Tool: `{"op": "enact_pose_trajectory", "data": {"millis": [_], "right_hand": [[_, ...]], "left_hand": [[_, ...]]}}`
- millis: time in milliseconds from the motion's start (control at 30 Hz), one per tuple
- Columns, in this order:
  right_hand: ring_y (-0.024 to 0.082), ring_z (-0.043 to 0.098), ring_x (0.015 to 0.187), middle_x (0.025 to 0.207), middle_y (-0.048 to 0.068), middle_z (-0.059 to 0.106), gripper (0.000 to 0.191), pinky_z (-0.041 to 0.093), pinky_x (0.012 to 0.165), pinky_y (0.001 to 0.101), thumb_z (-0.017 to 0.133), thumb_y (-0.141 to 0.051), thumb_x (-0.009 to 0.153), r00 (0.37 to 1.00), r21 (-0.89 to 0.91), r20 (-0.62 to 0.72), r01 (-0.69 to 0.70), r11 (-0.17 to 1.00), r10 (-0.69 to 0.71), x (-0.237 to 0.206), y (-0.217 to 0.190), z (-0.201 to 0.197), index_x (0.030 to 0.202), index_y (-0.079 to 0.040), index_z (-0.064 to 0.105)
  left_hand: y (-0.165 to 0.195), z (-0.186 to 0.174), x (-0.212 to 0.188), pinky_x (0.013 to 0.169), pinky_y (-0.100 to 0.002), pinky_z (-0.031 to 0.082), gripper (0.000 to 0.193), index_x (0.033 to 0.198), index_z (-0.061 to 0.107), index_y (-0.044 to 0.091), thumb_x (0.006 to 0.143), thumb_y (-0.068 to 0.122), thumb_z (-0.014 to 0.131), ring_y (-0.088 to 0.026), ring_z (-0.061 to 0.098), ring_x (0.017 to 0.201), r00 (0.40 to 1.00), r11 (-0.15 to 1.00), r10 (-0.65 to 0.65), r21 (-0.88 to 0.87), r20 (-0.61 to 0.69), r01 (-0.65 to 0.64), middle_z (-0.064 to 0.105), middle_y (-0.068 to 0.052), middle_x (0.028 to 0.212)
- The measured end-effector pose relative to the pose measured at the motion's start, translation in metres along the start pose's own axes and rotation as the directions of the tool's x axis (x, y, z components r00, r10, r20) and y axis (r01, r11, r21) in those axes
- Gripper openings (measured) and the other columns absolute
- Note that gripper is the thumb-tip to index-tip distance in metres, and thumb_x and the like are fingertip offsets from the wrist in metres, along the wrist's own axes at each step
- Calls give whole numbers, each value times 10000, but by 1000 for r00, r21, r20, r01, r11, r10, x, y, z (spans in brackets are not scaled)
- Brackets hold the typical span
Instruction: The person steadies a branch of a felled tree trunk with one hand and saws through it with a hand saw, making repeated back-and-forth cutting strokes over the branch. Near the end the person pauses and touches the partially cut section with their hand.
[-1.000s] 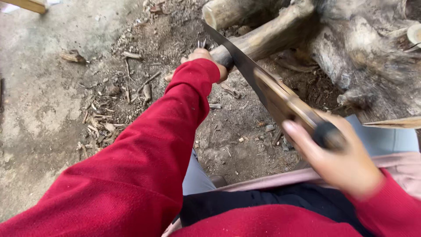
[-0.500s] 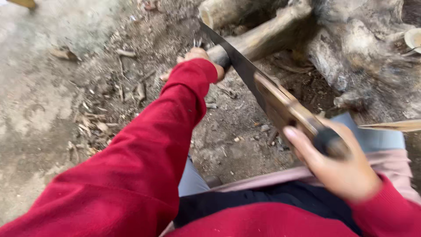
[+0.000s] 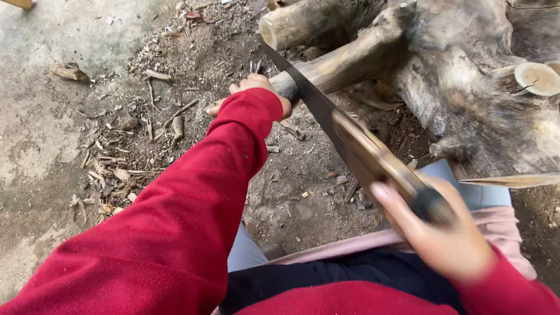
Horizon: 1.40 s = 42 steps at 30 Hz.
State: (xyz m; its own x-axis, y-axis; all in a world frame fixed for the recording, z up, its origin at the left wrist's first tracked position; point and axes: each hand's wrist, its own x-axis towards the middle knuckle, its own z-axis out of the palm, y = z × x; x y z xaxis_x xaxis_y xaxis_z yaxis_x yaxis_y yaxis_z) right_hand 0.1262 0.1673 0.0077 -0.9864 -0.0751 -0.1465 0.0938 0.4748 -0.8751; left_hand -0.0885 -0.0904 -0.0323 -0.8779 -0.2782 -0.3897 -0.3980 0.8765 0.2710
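My right hand [image 3: 449,236] grips the dark handle of a long knife [image 3: 344,137] with a broad brownish blade. Its blade runs up and left, the tip reaching the end of a thick root [image 3: 344,64] that juts from a big tree stump [image 3: 466,87]. My left hand [image 3: 256,87], in a red sleeve, clasps the cut end of that root, right beside the blade. Part of the left hand is hidden behind the sleeve.
Dirt ground with wood chips and bark scraps [image 3: 122,163] lies left of the root. Pale concrete [image 3: 35,116] covers the far left. A second sawn branch [image 3: 291,23] and a cut round [image 3: 536,79] stick out of the stump. My knees are below.
The knife has shifted slightly along the root; the blade tip sits a little higher and more to the left. My left hand keeps its hold on the root end.
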Motion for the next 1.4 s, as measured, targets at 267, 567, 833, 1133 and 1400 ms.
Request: {"op": "enact_pose_trajectory", "data": {"millis": [267, 567, 833, 1133, 1400], "right_hand": [[70, 464, 476, 559, -28, 538, 266, 365, 433, 277, 687, -251, 926, 999, 14, 18, -43, 999, 42, 40, -20, 8, 737, -67, 650], [77, 471, 498, 562, -26, 535, 258, 393, 422, 281, 710, -251, 926, 991, 2, 28, -129, 992, 128, -17, -44, -15, 763, -65, 635], [71, 489, 473, 577, -28, 551, 286, 386, 427, 266, 664, -253, 965, 993, 141, 116, 21, 990, -37, 80, -36, 21, 762, -59, 608], [140, 441, 465, 573, 50, 500, 252, 381, 369, 331, 683, -250, 972, 973, -2, 48, -225, 974, 225, -6, -56, -28, 868, -47, 577], [79, 463, 445, 576, -27, 534, 273, 374, 402, 275, 656, -245, 960, 991, 116, 132, -8, 993, -7, 87, -70, 27, 762, -70, 587]], "left_hand": [[4, -11, -13, 1213, -626, 216, 938, 1470, 370, -9, 752, 399, 815, -326, 366, 1443, 997, 999, -54, 0, 60, 54, 470, -148, 1488], [5, -18, -30, 1203, -596, 248, 974, 1479, 416, 39, 713, 438, 864, -324, 357, 1462, 997, 999, -37, 6, 70, 37, 491, -125, 1495], [5, -30, -28, 1226, -685, 179, 906, 1490, 407, 97, 743, 403, 818, -285, 327, 1496, 992, 996, -87, -16, 95, 89, 458, -84, 1532], [6, -23, -25, 1220, -569, 236, 944, 1496, 380, 29, 737, 372, 825, -321, 355, 1456, 994, 999, -32, 3, 101, 32, 469, -131, 1505], [5, -24, -28, 1231, -564, 218, 931, 1450, 409, 45, 728, 445, 839, -333, 304, 1481, 998, 998, -46, -31, 44, 48, 451, -143, 1508]]}}
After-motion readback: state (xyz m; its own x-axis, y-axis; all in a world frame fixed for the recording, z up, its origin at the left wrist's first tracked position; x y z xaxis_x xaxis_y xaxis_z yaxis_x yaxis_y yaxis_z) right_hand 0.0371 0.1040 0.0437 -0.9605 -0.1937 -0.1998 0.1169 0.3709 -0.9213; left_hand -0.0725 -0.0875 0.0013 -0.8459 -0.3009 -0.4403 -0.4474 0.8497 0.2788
